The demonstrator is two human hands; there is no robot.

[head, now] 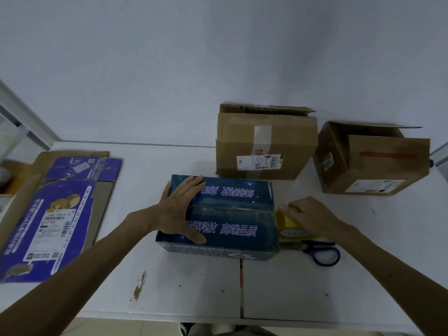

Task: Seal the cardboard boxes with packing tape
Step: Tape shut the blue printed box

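In the head view, at the centre of the frame, we see the dark blue glossy cardboard box lying on the white table. Our left hand presses flat on its top, the fingers straight and spread. At the right end of the box, our right hand curls its fingers around the round roll of yellowish tape. Blue-handled scissors lie just beside it. Two brown corrugated boxes stand behind, in the upper right.

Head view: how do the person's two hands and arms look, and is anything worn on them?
The left hand and the right hand are bare: no gloves, and no ring or watch shows. The left forearm and the right forearm are bare too; no sleeve comes into view before the picture's edge.
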